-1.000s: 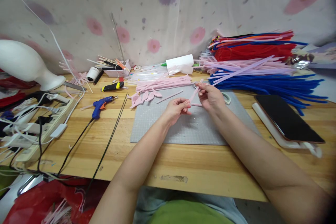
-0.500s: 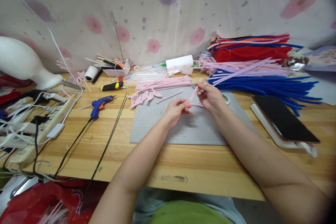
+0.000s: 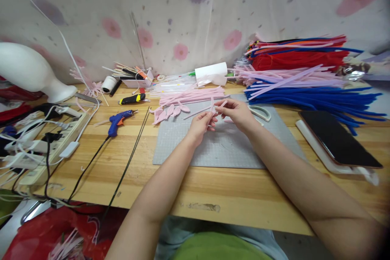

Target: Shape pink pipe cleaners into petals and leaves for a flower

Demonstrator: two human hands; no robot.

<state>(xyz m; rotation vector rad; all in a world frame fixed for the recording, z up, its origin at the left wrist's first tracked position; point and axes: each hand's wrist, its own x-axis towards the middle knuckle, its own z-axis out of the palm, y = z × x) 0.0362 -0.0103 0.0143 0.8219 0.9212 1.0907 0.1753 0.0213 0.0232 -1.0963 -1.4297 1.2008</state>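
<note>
A pink pipe cleaner (image 3: 212,105) is held between my two hands above the grey cutting mat (image 3: 173,148). My left hand (image 3: 202,124) pinches its lower part, while the fingertips of my right hand (image 3: 233,111) grip a bent piece of it. Just left of my hands lie several pink leaf shapes (image 3: 170,111) and a loose pink pipe cleaner length (image 3: 195,113). Behind them is a bundle of pink pipe cleaners (image 3: 191,95). Scissors with pale handles (image 3: 262,113) rest on the mat beyond my right wrist.
On the left are a blue glue gun (image 3: 117,122), a yellow-black utility knife (image 3: 132,98), thin dark rods (image 3: 131,152) and a power strip (image 3: 65,146) with cables. Blue pipe cleaners (image 3: 317,95) and a phone (image 3: 338,138) lie at right. A white foam head (image 3: 27,69) stands at back left.
My right hand has come down and left, closer to my left hand. The pink pipe cleaner is now bent between them. The scissors' handles show more, and the view has shifted slightly.
</note>
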